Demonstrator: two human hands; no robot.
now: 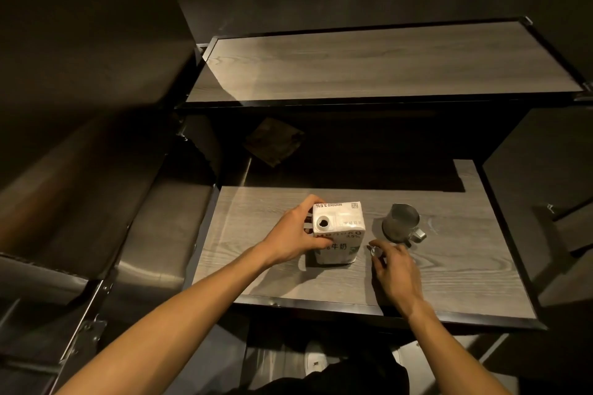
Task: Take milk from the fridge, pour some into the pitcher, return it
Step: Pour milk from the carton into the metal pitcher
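Observation:
A white milk carton (343, 224) stands upright on the near wooden table (449, 279), its round spout uncapped at the top left. My left hand (295, 234) grips the carton's left side. To its right stands a small metal pitcher (401, 225) with its handle turned right, and its inside looks pale. My right hand (396, 269) hovers just in front of the pitcher and pinches a small cap (374, 250) between thumb and fingertips.
A second wooden table (385, 64) stands beyond a dark gap. A dark folded cloth (274, 141) lies on the lower surface between them. Metal counters (144, 234) run along the left. My white shoe (316, 361) shows below the table edge.

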